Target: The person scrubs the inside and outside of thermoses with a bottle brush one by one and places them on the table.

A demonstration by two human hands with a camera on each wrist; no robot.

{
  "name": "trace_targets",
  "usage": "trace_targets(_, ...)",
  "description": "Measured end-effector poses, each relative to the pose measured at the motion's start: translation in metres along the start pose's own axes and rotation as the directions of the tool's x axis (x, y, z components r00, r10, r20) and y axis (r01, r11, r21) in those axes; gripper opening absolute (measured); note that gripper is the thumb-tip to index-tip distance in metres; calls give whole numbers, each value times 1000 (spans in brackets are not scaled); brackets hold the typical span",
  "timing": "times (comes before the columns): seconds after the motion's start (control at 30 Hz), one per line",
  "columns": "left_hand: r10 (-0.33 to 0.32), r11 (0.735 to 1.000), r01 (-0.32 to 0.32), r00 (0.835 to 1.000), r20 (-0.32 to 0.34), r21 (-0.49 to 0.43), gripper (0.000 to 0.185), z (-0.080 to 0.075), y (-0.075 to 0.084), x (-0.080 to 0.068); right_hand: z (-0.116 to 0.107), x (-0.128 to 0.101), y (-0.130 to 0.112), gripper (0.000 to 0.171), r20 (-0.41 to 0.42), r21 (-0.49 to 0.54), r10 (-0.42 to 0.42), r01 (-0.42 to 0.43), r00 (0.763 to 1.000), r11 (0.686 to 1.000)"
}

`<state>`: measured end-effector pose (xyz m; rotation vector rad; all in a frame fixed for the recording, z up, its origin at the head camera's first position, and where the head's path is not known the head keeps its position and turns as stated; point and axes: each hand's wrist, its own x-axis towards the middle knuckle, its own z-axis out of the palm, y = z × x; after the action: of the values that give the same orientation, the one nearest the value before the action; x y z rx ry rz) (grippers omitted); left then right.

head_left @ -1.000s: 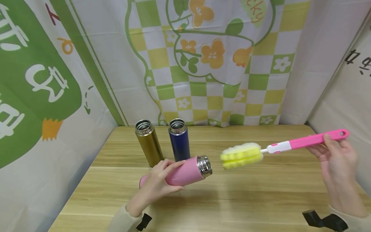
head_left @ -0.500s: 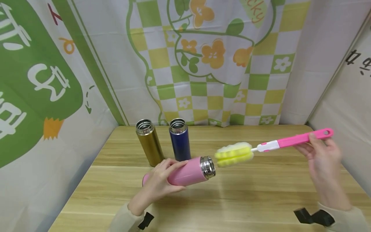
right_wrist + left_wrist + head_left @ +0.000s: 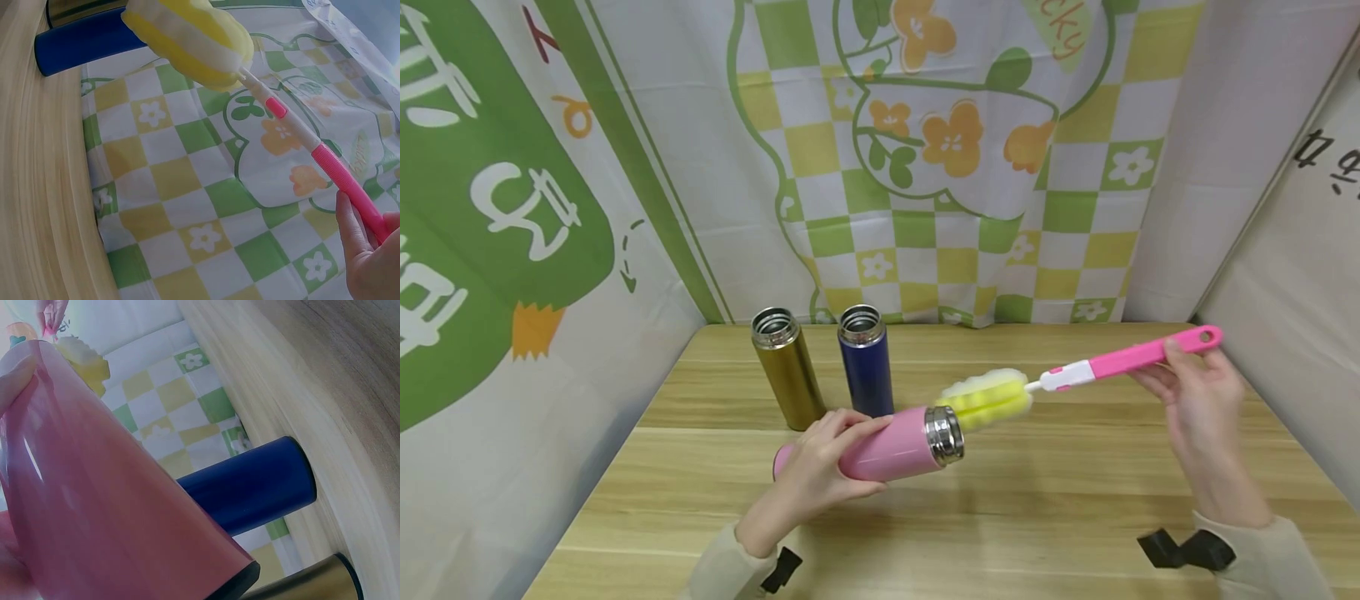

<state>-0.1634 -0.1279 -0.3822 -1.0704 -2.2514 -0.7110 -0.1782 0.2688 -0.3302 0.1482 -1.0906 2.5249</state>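
Observation:
My left hand (image 3: 823,462) grips a pink thermos bottle (image 3: 891,446), tilted so that its uncapped steel mouth (image 3: 945,436) faces right. The bottle's pink body (image 3: 94,481) fills much of the left wrist view. In my right hand (image 3: 1202,408) is a sponge bottle brush, pinched by its pink handle (image 3: 1138,357). The brush's yellow and white sponge head (image 3: 988,398) is at the bottle's mouth; whether its tip touches or lies behind the rim, I cannot tell. The right wrist view shows the sponge (image 3: 194,40) and handle (image 3: 350,187) too.
A gold bottle (image 3: 790,371) and a blue bottle (image 3: 865,362) stand uncapped behind the pink one, on a wooden table (image 3: 1060,517). Printed cloth (image 3: 940,167) hangs at the back and both sides.
My right hand has carried the brush leftward, from apart from the pink bottle up to its mouth. The pink bottle has shifted slightly right in my left hand's grip.

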Motion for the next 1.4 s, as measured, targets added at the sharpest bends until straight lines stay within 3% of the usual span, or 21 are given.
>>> trace_targets(0.4, 8, 1000, -8, 1000, 27, 19, 71, 1, 2, 3, 9, 7, 2, 14, -11, 44, -26, 26, 1000, 999)
trace_targets(0.67, -27, 998, 24, 997, 67, 55, 71, 4, 1, 5, 14, 7, 2, 13, 21, 59, -24, 23, 999, 998)
trace_targets(0.93, -19, 996, 14, 998, 60, 86, 72, 10, -1, 8, 16, 7, 1, 14, 27, 76, -18, 16, 999, 997)
trace_targets(1.4, -91, 993, 85, 993, 72, 83, 70, 14, -5, 11, 8, 3, -3, 8, 42, 145, 35, -40, 999, 989)
